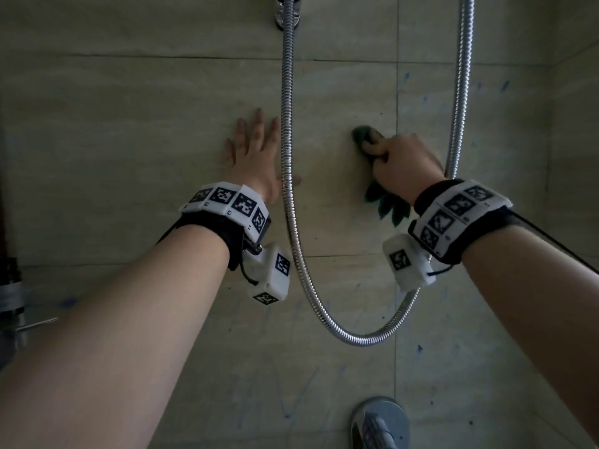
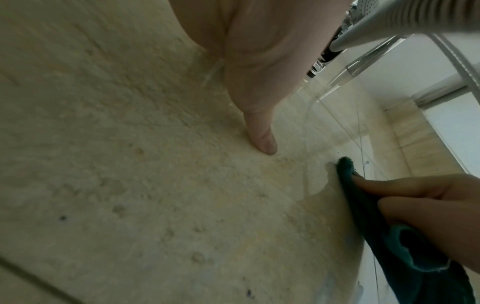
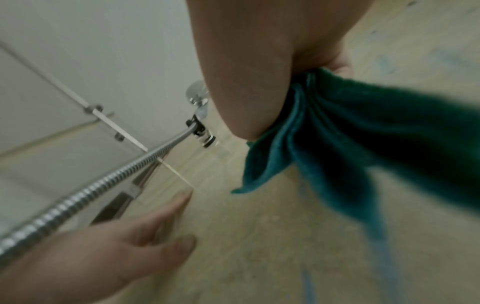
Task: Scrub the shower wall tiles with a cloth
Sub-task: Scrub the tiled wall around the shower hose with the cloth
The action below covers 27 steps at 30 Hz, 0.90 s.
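Beige shower wall tiles [image 1: 129, 124] fill the head view, with faint blue marks [image 1: 419, 348] at the right and lower down. My right hand [image 1: 395, 157] grips a bunched dark green cloth [image 1: 366, 136] and presses it against the tile; its loose end [image 1: 390, 205] hangs below my wrist. The cloth [image 3: 350, 127] trails from my palm in the right wrist view. My left hand [image 1: 256, 150] lies flat on the wall with straight fingers, just left of the hose. In the left wrist view my thumb [image 2: 259, 133] touches the tile, and the cloth [image 2: 363, 205] is at the right.
A metal shower hose [image 1: 291, 189] hangs in a long loop between my hands, passing behind my right wrist. A chrome mixer valve [image 1: 379, 422] sits low on the wall. A hose bracket [image 1: 287, 11] is at the top. Pipes [image 1: 13, 296] stand at the far left.
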### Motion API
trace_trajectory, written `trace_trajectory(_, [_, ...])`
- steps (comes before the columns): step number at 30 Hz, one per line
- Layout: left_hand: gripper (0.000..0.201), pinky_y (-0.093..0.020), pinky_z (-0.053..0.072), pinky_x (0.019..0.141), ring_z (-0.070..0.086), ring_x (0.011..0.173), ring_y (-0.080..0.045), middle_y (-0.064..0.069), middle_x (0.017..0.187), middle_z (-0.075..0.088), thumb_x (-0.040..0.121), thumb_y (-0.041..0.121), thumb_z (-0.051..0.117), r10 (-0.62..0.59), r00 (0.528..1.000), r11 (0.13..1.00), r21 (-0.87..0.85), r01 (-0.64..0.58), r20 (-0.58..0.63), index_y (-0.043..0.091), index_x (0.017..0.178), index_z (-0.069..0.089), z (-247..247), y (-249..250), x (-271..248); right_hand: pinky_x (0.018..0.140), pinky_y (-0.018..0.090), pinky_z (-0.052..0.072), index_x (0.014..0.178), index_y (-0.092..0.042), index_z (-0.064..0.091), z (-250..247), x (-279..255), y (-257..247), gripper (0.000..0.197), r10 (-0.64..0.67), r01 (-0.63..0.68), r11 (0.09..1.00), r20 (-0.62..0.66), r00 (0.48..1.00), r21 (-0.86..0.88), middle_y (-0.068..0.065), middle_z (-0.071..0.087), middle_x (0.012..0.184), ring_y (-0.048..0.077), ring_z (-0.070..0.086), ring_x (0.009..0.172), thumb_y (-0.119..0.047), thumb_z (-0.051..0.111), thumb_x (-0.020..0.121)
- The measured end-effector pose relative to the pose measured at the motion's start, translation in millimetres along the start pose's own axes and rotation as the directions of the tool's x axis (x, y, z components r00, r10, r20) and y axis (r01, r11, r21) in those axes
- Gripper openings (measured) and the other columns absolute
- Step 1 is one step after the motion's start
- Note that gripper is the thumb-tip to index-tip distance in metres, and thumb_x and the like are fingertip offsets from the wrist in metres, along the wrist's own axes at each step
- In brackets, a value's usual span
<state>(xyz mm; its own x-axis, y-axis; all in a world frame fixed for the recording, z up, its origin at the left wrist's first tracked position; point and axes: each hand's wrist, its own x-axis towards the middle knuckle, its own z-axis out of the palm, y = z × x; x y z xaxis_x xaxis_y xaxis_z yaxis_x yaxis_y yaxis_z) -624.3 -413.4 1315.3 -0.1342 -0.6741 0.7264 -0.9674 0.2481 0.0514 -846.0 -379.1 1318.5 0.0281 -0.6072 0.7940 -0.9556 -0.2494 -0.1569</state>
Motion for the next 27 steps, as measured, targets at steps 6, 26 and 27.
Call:
trace_trajectory(6, [0.096,-0.045,-0.008,0.116,-0.022,0.144,-0.030,0.000,0.157,-0.028,0.090,0.049,0.056,-0.001,0.999,1.000,0.029,0.003,-0.048,0.024,0.152,-0.014,0,3,-6,0.068,0.028,0.043,0.125,-0.034,0.060,43,-54,-20,0.040,-0.221,0.255,0.960,0.250,0.943,-0.113,0.011,0.060,0.106,0.032,0.060,0.093,-0.019,0.045,0.091])
trace_trajectory(26, [0.075,-0.046,-0.014,0.115,-0.023,0.144,-0.030,-0.001,0.157,-0.027,0.099,0.050,0.034,-0.014,0.994,1.000,-0.011,0.013,-0.111,0.025,0.152,-0.012,25,16,-16,0.069,0.031,0.046,0.138,-0.037,0.047,43,-67,6,0.048,-0.139,0.170,0.976,0.208,0.968,-0.139,0.013,0.060,0.113,0.032,0.059,0.093,-0.018,0.042,0.094])
trace_trajectory(27, [0.075,-0.046,-0.014,0.115,-0.024,0.144,-0.030,-0.001,0.157,-0.027,0.099,0.050,0.034,-0.013,0.994,1.000,-0.017,0.011,-0.108,0.026,0.152,-0.013,24,16,-16,0.067,0.029,0.045,0.139,-0.039,0.045,45,-73,4,0.048,-0.167,0.208,0.964,0.235,0.958,-0.164,0.010,0.062,0.110,0.029,0.058,0.088,-0.019,0.041,0.095])
